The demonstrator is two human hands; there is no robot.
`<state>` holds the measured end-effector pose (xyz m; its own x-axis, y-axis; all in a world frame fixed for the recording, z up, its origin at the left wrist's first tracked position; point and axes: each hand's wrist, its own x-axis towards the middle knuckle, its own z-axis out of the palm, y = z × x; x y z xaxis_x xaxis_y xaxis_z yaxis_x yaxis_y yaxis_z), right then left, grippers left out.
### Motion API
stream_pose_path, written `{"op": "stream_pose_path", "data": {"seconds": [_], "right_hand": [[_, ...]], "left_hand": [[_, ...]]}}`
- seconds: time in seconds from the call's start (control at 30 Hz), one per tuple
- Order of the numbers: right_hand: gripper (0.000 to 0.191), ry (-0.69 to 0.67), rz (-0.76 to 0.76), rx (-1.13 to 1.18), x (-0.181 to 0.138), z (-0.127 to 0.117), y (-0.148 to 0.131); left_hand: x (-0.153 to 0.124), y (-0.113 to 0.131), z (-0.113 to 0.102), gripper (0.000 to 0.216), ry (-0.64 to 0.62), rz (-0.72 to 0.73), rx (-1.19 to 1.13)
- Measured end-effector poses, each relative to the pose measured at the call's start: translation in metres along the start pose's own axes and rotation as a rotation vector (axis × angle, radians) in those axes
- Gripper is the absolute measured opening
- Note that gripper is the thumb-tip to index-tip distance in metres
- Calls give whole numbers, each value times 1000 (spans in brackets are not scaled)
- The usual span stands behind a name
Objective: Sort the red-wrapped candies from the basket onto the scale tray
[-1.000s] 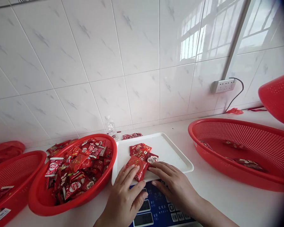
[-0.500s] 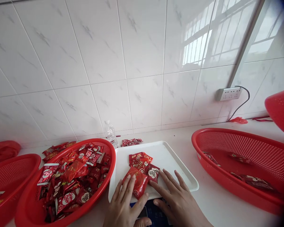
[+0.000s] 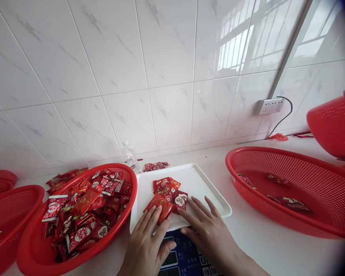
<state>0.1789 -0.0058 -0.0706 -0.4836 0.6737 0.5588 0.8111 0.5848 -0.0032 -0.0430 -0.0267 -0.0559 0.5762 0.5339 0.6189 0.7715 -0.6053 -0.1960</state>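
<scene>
At the far left, a red plastic bag (image 3: pixel 1 182) lies near the back of the white desk (image 3: pixel 244 234), behind a red perforated basket (image 3: pixel 38 191) cut off by the view. Next comes an oval red sieve basket (image 3: pixel 28 249) heaped with wrapped snack packets (image 3: pixel 84 214), more packets (image 3: pixel 64 178) lying just behind its rim. A clear plastic bottle (image 3: pixel 129 155) stands by the desk's back edge, beside some small red packets (image 3: pixel 156 166).

Centrally, a digital scale carries a white weighing tray (image 3: pixel 201 184). The left hand (image 3: pixel 145 241) is laid over the tray's front left corner, its fingers stretched and barely parted, tips resting on a glossy red packet (image 3: pixel 162 205) without gripping it. Overlapping red packets (image 3: pixel 166 187) lie behind. A dark red packet with a white emblem (image 3: pixel 180 200) is beside these; the right hand (image 3: pixel 207 228) is over the tray's front edge, fingers spread and gripping nothing. Whether its index fingertip touches that packet, I cannot tell. The scale's blue panel (image 3: pixel 186 249) shows between the hands.

On the desk's right, another oval basket (image 3: pixel 255 201) holds a few packets (image 3: pixel 294 205).
</scene>
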Motion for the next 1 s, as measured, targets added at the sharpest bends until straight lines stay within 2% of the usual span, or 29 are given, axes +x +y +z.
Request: {"op": "stream_pose_path", "data": {"seconds": [0.2,0.43,0.63,0.83,1.0], "right_hand": [[37,25,-4,79,-3,-1,3],[33,-48,-12,69,-1,-8,-1],[31,7,41,70,-3,-3,-3],[20,17,106,89,0,-9,2],[26,6,97,42,0,-7,4]], "left_hand": [[0,0,-1,31,-10,-9,-60],[0,1,-3,27,-30,-29,-86],[-2,2,0,24,-12,-53,-108],[-4,1,2,18,33,-108,-132],[-2,1,0,17,45,-140,-128]]}}
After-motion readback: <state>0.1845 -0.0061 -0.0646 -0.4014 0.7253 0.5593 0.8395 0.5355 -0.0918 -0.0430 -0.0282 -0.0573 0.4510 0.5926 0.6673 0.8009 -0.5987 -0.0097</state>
